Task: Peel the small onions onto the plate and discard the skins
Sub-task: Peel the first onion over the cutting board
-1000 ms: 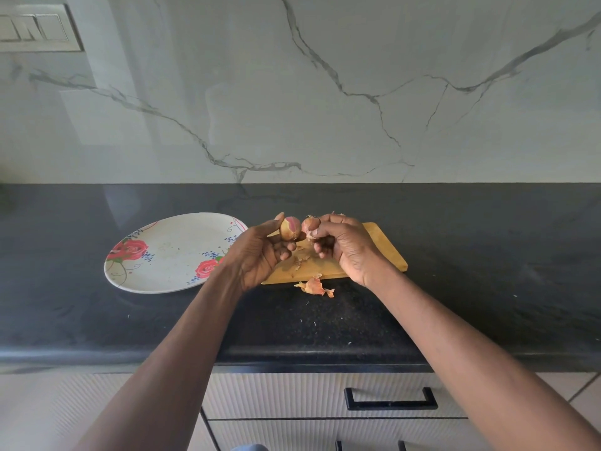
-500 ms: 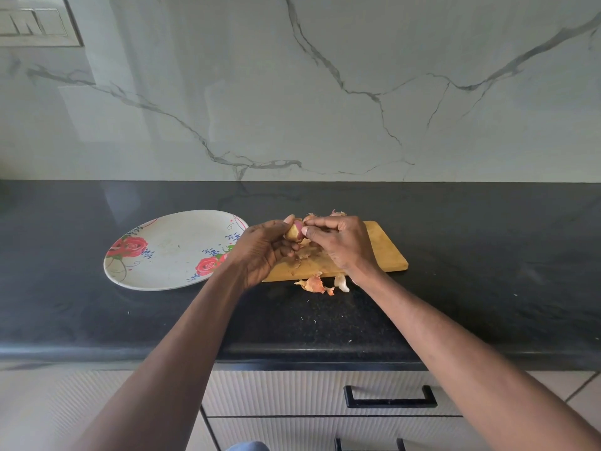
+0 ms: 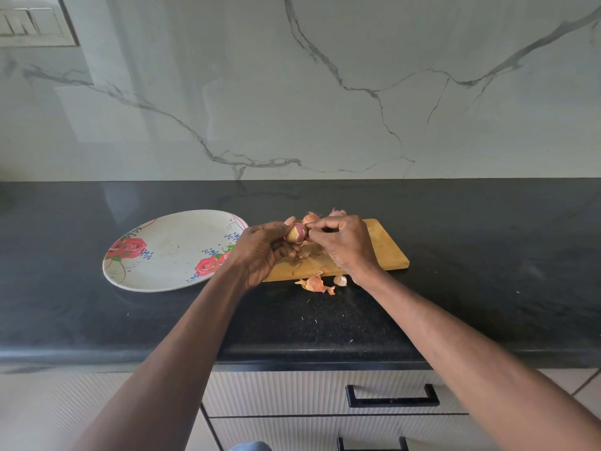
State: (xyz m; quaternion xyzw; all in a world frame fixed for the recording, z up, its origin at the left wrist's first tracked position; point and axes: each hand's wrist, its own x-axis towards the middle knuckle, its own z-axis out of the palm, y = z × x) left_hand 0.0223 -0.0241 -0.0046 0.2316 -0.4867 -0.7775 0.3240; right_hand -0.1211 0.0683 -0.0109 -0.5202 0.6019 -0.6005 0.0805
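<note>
My left hand point(image 3: 260, 252) grips a small onion point(image 3: 296, 233), partly peeled, pink flesh showing beside tan skin, above the left end of the wooden cutting board point(image 3: 383, 252). My right hand point(image 3: 344, 245) pinches the skin at the onion's right side with thumb and fingertips. Two unpeeled small onions point(image 3: 310, 218) lie on the board behind the hands, partly hidden. The white plate with red roses point(image 3: 169, 252) lies left of the board and holds no onions. Loose skins point(image 3: 314, 284) lie on the counter in front of the board.
The black counter point(image 3: 487, 288) runs the full width, with a marble wall behind it. Drawers with black handles point(image 3: 392, 396) sit below the counter's front edge. A switch panel point(image 3: 32, 24) is on the wall at the upper left.
The right hand dropped a piece of skin onto the counter in front of the board, then came back to the onion. The onion now shows more pink flesh.
</note>
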